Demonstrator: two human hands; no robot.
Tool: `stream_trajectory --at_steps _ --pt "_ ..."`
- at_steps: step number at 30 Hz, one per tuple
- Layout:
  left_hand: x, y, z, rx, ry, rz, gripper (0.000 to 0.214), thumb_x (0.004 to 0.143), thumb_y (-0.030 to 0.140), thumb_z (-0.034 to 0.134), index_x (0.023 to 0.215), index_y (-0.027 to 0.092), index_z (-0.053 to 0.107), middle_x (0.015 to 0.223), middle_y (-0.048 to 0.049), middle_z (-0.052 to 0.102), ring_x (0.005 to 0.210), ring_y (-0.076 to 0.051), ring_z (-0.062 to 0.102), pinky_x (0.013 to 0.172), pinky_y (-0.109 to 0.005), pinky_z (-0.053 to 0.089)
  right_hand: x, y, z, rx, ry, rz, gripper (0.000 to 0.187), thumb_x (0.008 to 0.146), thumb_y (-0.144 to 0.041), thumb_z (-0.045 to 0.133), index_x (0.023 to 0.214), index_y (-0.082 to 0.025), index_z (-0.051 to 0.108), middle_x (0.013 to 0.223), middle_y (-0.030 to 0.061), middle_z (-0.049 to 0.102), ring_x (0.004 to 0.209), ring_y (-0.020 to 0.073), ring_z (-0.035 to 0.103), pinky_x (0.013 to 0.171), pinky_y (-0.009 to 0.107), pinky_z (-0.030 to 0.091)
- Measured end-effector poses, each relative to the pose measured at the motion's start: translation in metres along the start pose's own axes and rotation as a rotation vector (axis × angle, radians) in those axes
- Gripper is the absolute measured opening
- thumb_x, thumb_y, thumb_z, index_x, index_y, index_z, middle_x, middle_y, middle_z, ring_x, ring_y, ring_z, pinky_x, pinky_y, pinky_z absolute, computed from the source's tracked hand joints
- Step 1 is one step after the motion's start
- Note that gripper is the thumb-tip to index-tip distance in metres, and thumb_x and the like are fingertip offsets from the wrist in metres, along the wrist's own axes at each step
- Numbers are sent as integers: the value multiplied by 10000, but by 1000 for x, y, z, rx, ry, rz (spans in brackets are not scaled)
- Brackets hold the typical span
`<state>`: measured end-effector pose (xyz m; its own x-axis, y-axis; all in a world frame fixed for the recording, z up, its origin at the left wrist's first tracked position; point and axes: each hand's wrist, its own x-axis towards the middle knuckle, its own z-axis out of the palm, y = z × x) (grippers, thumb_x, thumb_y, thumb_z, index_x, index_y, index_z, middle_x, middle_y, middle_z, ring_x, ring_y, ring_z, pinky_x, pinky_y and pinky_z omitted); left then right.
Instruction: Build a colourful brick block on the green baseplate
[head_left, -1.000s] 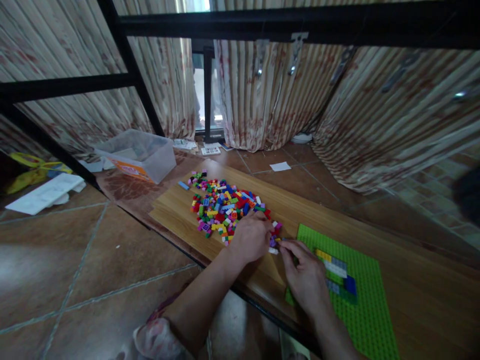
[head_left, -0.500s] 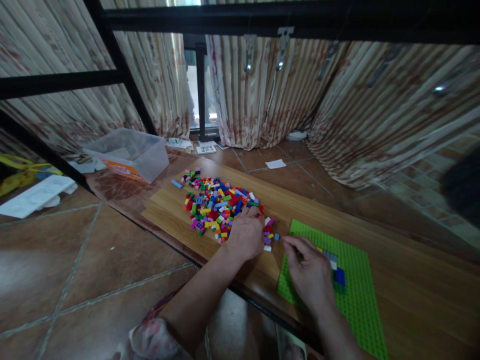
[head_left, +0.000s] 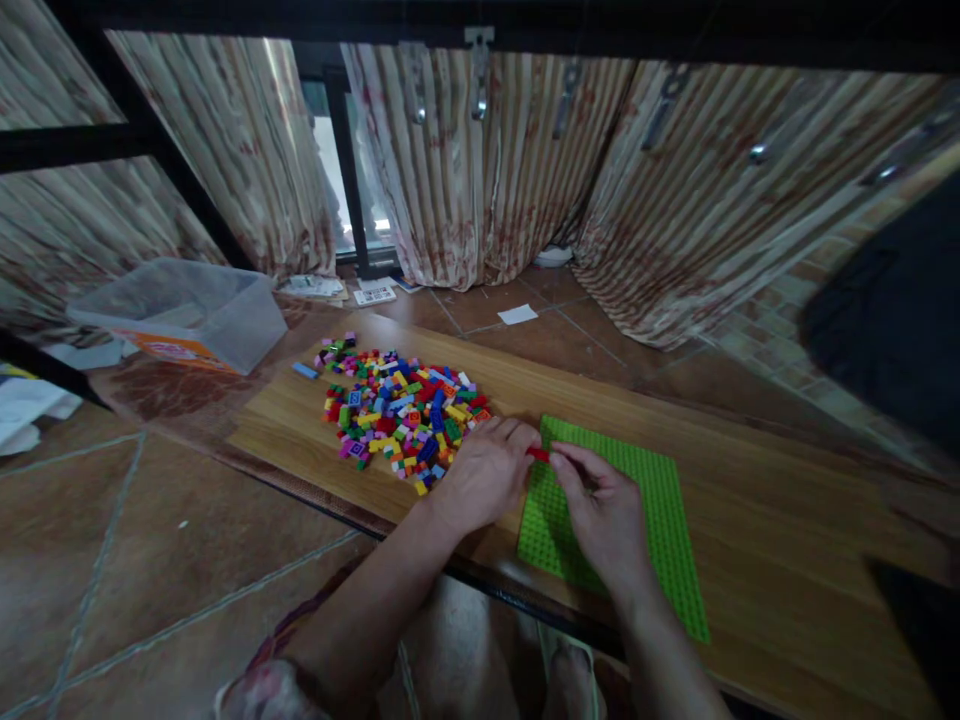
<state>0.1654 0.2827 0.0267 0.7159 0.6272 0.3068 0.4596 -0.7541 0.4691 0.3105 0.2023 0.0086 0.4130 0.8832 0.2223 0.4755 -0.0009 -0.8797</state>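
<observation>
A red toy brick [head_left: 538,454] bridges my two hands over the left part of the green baseplate [head_left: 660,490]. My left hand [head_left: 487,470] is closed on its left end, with the fingertips partly hidden behind the knuckles. The right end sits pinched between thumb and fingers of my right hand [head_left: 604,515]. Just left of my left hand lies a loose pile of small coloured bricks [head_left: 397,405]. My right hand and forearm cover the middle of the baseplate, so what stands there is hidden.
The wooden board [head_left: 765,530] carries pile and baseplate. A clear plastic bin [head_left: 247,325] with an orange label stands at the far left. Papers [head_left: 375,292] lie on the tiled floor behind, below striped curtains [head_left: 465,190]. A dark shape [head_left: 885,310] is at the right edge.
My left hand has left the pile and moved right to meet my right hand. A red brick now shows between them. The view has turned right, and the bricks on the baseplate are hidden.
</observation>
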Motion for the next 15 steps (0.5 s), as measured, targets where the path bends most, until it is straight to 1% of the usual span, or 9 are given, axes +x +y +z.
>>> stream_trajectory --at_steps 2,4,8,10,13,15 --pt "1 6 5 -24 -3 -2 133 918 154 438 973 195 552 975 -65 608 921 -209 566 851 -355 471 0 0 -7 4 -32 9 281 872 -440 571 982 -233 724 976 55 745 897 211 680 837 374 515" --pt "2 10 10 -83 -3 5 135 923 155 438 972 197 556 970 -55 607 919 -196 576 820 -321 477 -1 3 -16 -13 -70 19 270 867 -433 580 986 -241 726 999 54 743 926 216 679 863 387 510" --pt "4 14 20 -200 -16 31 153 897 129 474 998 196 568 982 -43 620 943 -179 597 819 -288 482 -4 17 -42 -85 -144 18 273 861 -413 579 1019 -239 718 1056 60 728 965 224 672 885 404 503" --pt "5 15 25 -211 -25 17 188 886 125 488 1036 198 574 1009 -43 625 963 -180 605 840 -289 483 -5 27 -59 -152 -118 19 256 853 -409 583 983 -239 722 1022 54 730 931 221 675 864 395 508" --pt "6 17 31 -183 -44 -37 209 878 134 500 1053 202 591 1026 -45 634 961 -188 619 853 -302 488 -6 40 -84 -280 -27 49 241 827 -419 602 930 -238 723 947 45 733 829 215 675 785 375 518" --pt "7 19 34 -164 -48 -61 202 878 137 500 1036 204 607 1013 -44 643 948 -189 626 852 -306 490 -7 46 -95 -321 6 72 240 823 -423 600 923 -240 720 931 40 728 788 209 665 748 365 512"
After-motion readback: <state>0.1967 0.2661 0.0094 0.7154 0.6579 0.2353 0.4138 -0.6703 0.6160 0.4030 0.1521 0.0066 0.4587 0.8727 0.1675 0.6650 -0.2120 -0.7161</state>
